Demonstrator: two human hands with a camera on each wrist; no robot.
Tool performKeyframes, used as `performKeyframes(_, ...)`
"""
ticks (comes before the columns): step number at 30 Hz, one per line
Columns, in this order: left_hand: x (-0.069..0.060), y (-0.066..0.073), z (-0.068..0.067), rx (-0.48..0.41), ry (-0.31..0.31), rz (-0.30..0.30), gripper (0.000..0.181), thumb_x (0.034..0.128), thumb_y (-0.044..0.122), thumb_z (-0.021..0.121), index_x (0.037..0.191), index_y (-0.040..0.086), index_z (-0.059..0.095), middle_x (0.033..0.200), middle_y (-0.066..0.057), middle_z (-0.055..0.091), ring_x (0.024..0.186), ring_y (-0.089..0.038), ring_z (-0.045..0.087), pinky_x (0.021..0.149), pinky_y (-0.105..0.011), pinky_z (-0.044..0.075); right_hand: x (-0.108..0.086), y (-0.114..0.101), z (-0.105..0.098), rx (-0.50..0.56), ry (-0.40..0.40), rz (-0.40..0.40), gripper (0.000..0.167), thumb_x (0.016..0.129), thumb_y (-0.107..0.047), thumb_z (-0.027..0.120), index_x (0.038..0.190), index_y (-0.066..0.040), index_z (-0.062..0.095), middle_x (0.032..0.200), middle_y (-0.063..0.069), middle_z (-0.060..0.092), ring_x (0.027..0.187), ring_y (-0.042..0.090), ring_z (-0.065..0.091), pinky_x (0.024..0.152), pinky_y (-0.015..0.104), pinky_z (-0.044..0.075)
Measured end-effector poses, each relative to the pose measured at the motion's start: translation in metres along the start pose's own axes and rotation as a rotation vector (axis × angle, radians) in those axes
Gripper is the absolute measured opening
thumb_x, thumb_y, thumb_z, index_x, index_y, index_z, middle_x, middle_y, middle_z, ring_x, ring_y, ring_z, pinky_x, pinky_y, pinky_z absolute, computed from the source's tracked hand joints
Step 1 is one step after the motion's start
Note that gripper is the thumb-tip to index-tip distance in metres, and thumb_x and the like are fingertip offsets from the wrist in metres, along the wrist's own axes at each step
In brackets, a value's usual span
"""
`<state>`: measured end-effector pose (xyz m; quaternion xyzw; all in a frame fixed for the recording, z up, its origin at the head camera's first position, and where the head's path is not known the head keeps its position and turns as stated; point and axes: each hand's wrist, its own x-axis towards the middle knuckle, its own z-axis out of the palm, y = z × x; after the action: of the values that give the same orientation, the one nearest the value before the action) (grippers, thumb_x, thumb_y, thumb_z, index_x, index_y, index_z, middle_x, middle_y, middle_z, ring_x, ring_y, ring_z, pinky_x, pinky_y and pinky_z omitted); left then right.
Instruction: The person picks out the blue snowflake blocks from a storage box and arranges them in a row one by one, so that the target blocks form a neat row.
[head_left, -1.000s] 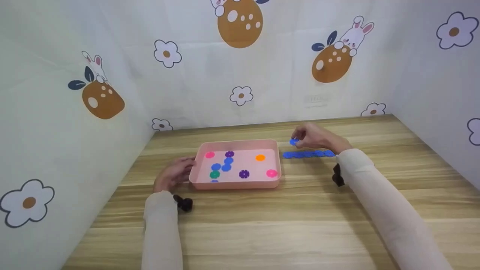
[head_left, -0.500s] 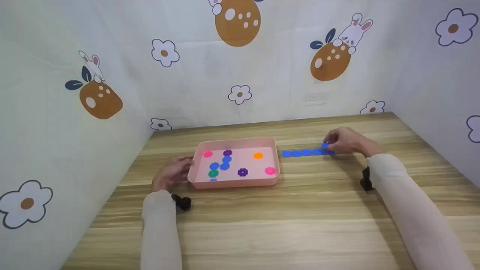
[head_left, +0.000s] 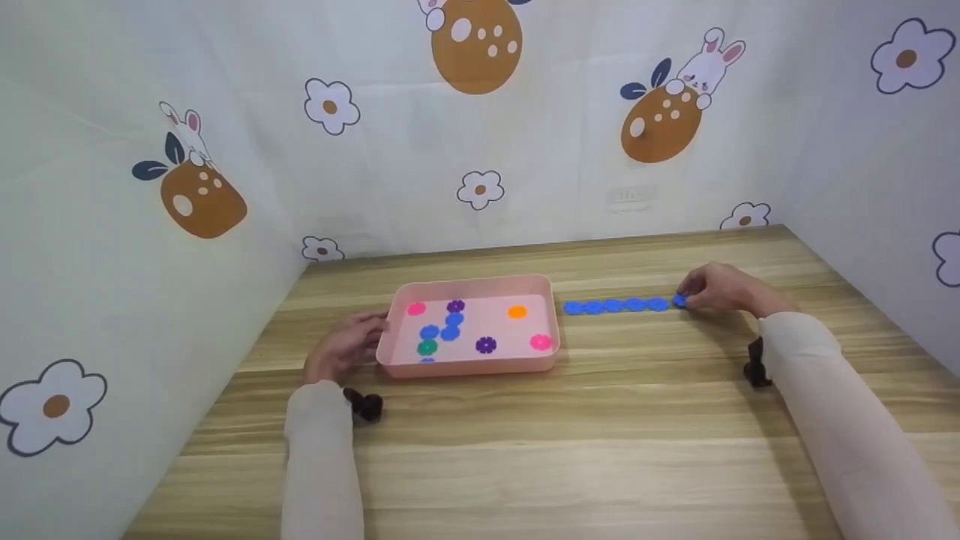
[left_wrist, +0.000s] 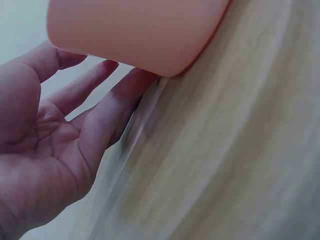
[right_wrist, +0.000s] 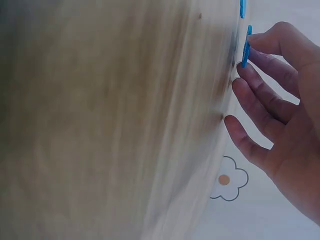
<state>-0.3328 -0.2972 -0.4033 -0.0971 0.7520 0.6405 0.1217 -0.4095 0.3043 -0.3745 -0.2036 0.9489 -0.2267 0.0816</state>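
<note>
- Five blue flower discs [head_left: 613,305], head view: laid nearly edge to edge in a straight row on the wood-grain table [head_left: 525,457], right of the pink tray [head_left: 469,368].
- Right hand [head_left: 726,289] pinches a sixth disc [head_left: 679,301] just beyond the row's far end, slim gap between; position seems chosen to follow the line.
- Left hand [head_left: 346,343] at the tray's left wall, fingers loose, gripping nothing; probably there to steady it.
- Tray shallow, round-cornered, likely plastic. Scattered inside: loose blue discs [head_left: 450,333], purple discs [head_left: 486,345], pink discs [head_left: 541,342], one green disc [head_left: 427,347], one orange disc [head_left: 517,312]; notched rims on several.
- Left wrist view: fingers reach out relaxed to the tray's smooth, matte-looking wall; how firmly they press, cannot tell.
- Right wrist view: held disc almost edge-on, thin and flat, thumb against one side, opposing fingertip partly hidden. Pinching by so little presumably suits such a slim piece. Whether it touches the table, cannot tell. Remaining fingers loosely bent near the surface.
</note>
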Motion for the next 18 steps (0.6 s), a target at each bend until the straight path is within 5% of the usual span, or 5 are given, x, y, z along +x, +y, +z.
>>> performKeyframes(12, -0.001, 0.001, 0.002, 0.027, 0.023, -0.018, 0.057, 0.0993, 0.022, 0.057, 0.153, 0.014, 0.042, 0.143, -0.013, 0.059, 0.106, -0.016, 0.063, 0.088, -0.030, 0.057, 0.001, -0.004, 0.002, -0.053, -0.006, -0.032, 0.031, 0.087, -0.011, 0.067, 0.112, 0.007, 0.069, 0.105, 0.025, 0.070, 0.101, 0.039, 0.064, 0.094, 0.056, 0.050)
performKeyframes(18, -0.001, 0.001, 0.002, 0.091, 0.042, -0.016, 0.055, 0.0997, 0.025, 0.058, 0.153, 0.017, 0.043, 0.142, -0.012, 0.059, 0.106, -0.017, 0.063, 0.091, -0.032, 0.056, 0.016, -0.038, 0.006, -0.056, 0.029, -0.052, 0.037, 0.093, -0.019, 0.064, 0.119, 0.007, 0.066, 0.113, 0.026, 0.068, 0.109, 0.042, 0.062, 0.098, 0.057, 0.048)
